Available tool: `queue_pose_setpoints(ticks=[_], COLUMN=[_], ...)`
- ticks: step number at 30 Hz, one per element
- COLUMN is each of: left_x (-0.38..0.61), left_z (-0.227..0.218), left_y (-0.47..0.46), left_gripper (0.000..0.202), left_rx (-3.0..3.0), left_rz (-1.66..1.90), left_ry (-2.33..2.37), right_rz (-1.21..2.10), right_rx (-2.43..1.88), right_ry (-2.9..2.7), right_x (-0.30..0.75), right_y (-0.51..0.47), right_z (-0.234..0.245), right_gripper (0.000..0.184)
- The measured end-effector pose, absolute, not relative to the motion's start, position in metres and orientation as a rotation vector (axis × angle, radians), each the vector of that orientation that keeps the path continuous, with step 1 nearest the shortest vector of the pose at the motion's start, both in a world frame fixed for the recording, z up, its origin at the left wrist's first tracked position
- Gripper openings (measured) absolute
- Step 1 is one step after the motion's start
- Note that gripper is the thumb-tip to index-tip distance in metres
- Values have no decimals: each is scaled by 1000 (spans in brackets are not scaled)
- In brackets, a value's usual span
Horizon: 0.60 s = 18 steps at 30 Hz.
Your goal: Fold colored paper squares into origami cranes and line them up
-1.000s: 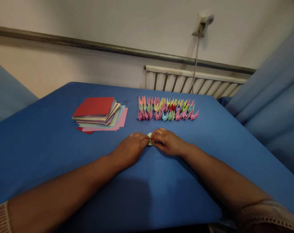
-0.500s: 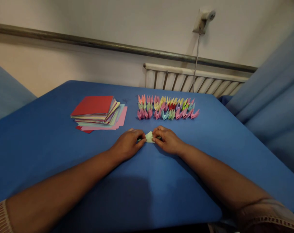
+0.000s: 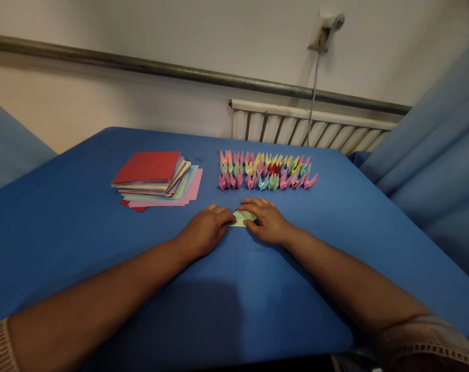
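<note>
A small piece of pale green folded paper [image 3: 240,219] lies on the blue table between my two hands. My left hand [image 3: 208,230] is closed on its left end, the fingertips pressed down at the edge. At the other end, my right hand [image 3: 266,221] curls round the paper, with the thumb at the near edge and the fingers over the far edge. Parts of the paper are hidden under the fingers, so its full shape does not show.
Several rows of folded paper cranes [image 3: 269,173] in many colours stand beyond my hands. A stack of coloured paper sheets [image 3: 149,168], red on top, sits to the left on the blue table [image 3: 172,315]. Behind are a radiator [image 3: 281,124] and a blue curtain [image 3: 439,155].
My left fingertips have shifted slightly right along the paper. My right fingers have reached further over its far edge, and more of the paper shows beneath them.
</note>
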<state>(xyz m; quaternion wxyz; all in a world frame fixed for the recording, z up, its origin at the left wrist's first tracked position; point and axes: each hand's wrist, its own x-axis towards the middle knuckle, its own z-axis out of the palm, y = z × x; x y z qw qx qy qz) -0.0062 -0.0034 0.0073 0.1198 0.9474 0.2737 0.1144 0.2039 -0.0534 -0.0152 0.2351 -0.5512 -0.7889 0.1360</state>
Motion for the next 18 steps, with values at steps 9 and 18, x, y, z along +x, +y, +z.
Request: queue_pose_setpoints(ticks=[9,18], left_x=[-7,-8], left_z=[12,12], left_y=[-4,6], left_gripper=[22,21], left_rx=[3024,3106], left_rz=[260,216], left_ry=[653,790], right_rz=[380,625], right_rx=[-1459,-1665], right_ry=[-2230,-2114], right_x=[204,184], right_y=[-53,-72], right_z=[-12,3], right_gripper=[35,17])
